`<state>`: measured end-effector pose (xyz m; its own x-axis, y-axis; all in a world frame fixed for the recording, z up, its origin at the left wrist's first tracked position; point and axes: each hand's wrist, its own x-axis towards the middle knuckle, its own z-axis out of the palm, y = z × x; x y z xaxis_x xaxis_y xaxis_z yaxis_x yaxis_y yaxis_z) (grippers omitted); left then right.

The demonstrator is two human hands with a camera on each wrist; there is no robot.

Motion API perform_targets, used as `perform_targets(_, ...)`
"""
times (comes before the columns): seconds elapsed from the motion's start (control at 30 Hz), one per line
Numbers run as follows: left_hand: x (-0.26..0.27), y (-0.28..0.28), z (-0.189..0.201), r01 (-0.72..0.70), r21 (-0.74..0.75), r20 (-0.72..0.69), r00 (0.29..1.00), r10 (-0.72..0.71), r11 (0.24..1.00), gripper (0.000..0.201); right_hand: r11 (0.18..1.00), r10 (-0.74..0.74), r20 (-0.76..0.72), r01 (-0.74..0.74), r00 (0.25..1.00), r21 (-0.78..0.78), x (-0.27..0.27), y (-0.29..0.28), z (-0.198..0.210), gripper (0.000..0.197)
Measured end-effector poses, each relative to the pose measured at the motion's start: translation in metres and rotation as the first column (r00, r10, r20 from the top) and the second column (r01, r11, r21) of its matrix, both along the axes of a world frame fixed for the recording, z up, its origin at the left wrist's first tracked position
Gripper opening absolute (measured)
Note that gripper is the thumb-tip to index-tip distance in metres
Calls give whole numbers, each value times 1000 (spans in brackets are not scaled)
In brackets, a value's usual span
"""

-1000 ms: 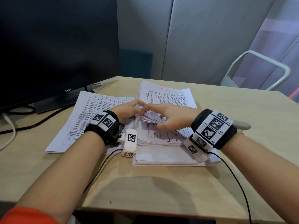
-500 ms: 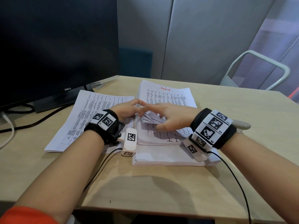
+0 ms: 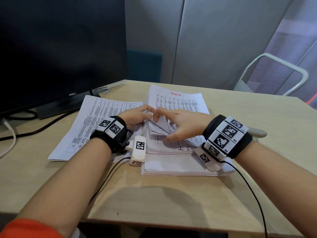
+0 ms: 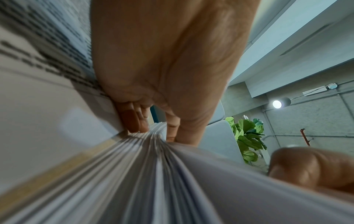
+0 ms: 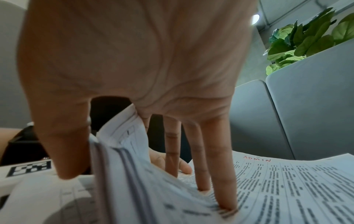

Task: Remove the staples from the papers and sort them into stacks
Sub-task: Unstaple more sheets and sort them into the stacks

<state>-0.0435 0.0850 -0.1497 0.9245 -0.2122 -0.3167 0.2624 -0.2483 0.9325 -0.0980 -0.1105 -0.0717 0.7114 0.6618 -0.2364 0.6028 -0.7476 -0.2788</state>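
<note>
— White paper everywhere: where do we find the stapled papers (image 3: 175,134)?

— On the pale wooden worktop (image 3: 257,117), in the middle pile, headed "ADMIN" in red, with a second stack (image 3: 96,124) lying to its left by the dark monitor (image 3: 60,48).

— And our hands?

— We see the right hand (image 3: 180,124) lifting a fan of pages at the pile's left edge, thumb under, fingers (image 5: 218,174) spread on the printed sheet; its grip is clamped on that bundle. The left hand (image 3: 135,115) sits at the same corner, fingertips (image 4: 134,121) curled against the page edges, pinching them.

— Any staple showing?

— We cannot tell.
</note>
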Motion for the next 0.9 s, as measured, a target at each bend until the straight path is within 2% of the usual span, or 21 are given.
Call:
perform_targets(0.23, -1, -1, 2, 12, 76, 29, 999, -15, 997, 12, 997, -33, 55, 36, 998, -62, 4, 3, -4, 57)
perform_targets(0.33, -2, -1, 5, -3, 91, 32, 999, 0, 996, 16, 997, -15, 88, 21, 996, -73, 6, 3, -7, 33)
perform_targets(0.4, -2, -1, 4, 3, 130, 32, 999, -7, 991, 19, 998, -6, 99, 12, 995, -61, 6, 5, -7, 26)
perform_targets(0.5, 2, 1, 2, 16, 164, 40, 999, -23, 986, 25, 999, 35, 59, -36, 998, 10, 5, 12, -9, 39)
perform_targets(0.6, 2, 4, 3, 68, 195, 6, 998, -70, 979, 30, 991, 130, 22, -130, 991, 14, 4, 18, -11, 54)
perform_targets(0.7, 8, 6, -5, 48, 105, -16, 999, -46, 993, 35, 989, 148, -15, -148, 989, 30, 7, 15, -12, 51)
perform_targets(0.9, 10, 5, -6, 22, 134, 30, 999, -26, 991, 26, 987, 151, 18, -152, 988, 46, 10, 12, -13, 42)
